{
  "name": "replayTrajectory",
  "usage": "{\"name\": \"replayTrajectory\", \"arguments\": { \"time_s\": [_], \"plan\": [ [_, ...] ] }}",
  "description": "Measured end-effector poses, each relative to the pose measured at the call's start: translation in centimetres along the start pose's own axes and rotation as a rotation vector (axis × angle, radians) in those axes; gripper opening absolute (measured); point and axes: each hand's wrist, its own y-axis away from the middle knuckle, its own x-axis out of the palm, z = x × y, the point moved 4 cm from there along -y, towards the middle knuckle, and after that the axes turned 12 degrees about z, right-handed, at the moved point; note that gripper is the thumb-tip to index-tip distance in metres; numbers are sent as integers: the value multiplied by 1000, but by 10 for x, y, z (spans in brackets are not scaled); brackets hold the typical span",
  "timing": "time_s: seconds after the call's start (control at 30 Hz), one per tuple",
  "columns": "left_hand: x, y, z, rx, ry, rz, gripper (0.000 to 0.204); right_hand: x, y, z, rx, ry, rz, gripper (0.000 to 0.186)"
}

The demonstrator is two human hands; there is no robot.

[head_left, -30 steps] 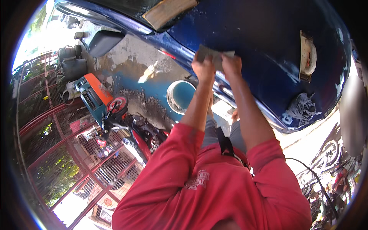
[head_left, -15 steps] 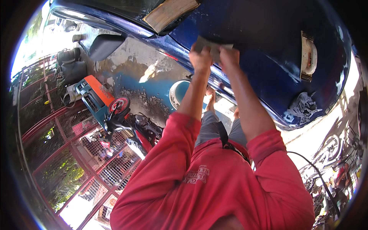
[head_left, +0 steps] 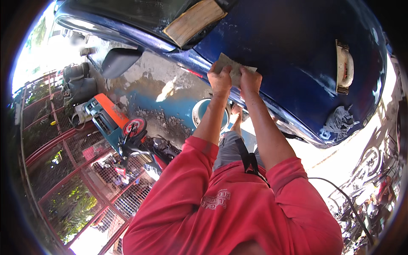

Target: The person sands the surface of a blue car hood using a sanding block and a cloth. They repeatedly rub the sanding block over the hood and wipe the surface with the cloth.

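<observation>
Both hands hold a grey sheet of sandpaper (head_left: 231, 68) flat against the dark blue car body panel (head_left: 289, 51). My left hand (head_left: 219, 78) grips the sheet's left side and my right hand (head_left: 250, 80) its right side, fingers closed over it. My forearms reach up from red sleeves (head_left: 238, 204). The panel around the sheet looks dull and wet.
A sanding block with a handle (head_left: 344, 68) and a grey rag (head_left: 338, 123) lie on the panel to the right. A taped-over window (head_left: 193, 21) is above. A bucket (head_left: 204, 112), a side mirror (head_left: 119, 61), a red motorbike (head_left: 144, 144) and a red fence (head_left: 76, 170) stand lower left.
Both hands slid the sandpaper along the panel, up about half a second ago and back down and slightly right now. The head view shifted a little.
</observation>
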Motion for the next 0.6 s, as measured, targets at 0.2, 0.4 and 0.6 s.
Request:
{"name": "replayTrajectory", "arguments": {
  "time_s": [0.2, 0.4, 0.6],
  "plan": [
    [-12, -7, -2, -265, 41, -17, 39, 15, 21, -7, 63, -223, -109, 27],
    [-11, -53, -24, -72, -230, 191, 34, 47, 7, 9, 135, -511, -21, 18],
    [-4, -86, -40, 275, -461, 181, 33, 59, -6, 41, -82, -544, -38, 26]
  ]
}}
